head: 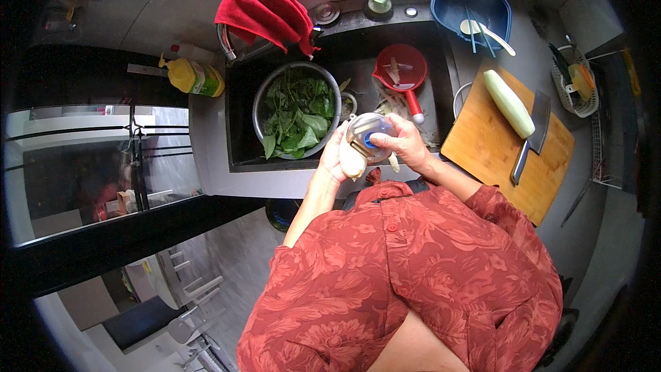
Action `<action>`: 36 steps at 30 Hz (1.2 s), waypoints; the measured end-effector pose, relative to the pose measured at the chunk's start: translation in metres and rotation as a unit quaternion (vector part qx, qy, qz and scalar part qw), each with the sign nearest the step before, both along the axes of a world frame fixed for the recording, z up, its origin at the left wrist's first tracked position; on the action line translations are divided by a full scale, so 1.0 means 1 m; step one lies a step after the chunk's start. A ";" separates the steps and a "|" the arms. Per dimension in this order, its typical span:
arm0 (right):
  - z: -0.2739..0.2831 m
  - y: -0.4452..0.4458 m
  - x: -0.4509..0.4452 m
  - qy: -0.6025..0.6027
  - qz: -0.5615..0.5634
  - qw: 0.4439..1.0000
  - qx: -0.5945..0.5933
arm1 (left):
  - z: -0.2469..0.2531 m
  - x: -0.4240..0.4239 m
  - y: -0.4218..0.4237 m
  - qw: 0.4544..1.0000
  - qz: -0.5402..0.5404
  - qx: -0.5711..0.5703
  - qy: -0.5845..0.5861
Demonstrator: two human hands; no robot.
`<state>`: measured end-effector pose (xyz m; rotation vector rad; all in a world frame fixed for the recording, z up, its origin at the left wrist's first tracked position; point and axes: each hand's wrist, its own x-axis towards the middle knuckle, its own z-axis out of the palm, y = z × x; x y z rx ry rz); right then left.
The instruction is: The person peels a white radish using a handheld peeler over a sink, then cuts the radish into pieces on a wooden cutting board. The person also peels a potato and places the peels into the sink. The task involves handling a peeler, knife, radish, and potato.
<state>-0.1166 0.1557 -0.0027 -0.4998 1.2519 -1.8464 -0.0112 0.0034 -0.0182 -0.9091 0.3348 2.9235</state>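
At the sink's front edge, my left hand [332, 159] grips a pale, whitish vegetable [353, 164], which looks peeled; its kind is hard to tell. My right hand [409, 143] holds a transparent plastic peeler [369, 126] with a blue button under the thumb. The peeler's blade lies against the vegetable. Below the right fingers hangs a pale strip [394, 162], perhaps peel. Left of my hands, a steel basin [256, 129] of leafy greens [299, 113] stands in the sink [356, 57]. Beyond them is a red strainer-like pan [400, 67] with pale pieces in it.
Right of the sink, a wooden cutting board [465, 134] carries a peeled long gourd [508, 103] and a cleaver [540, 119]. Behind it sits a blue basin [444, 2] with chopsticks and a spoon [496, 39]. A red cloth [263, 10] covers the faucet; a yellow pump bottle [193, 76] stands left.
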 end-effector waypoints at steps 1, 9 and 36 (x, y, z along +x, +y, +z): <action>-0.004 -0.001 0.001 0.003 0.009 1.000 -0.001 | -0.001 0.000 -0.001 1.000 -0.007 -0.007 0.002; -0.061 0.002 -0.054 0.085 -0.124 0.966 0.211 | 0.009 0.008 -0.003 0.991 -0.135 0.025 0.008; -0.095 0.015 -0.056 0.135 -0.106 0.894 0.414 | 0.013 0.021 -0.004 0.981 -0.173 0.004 0.093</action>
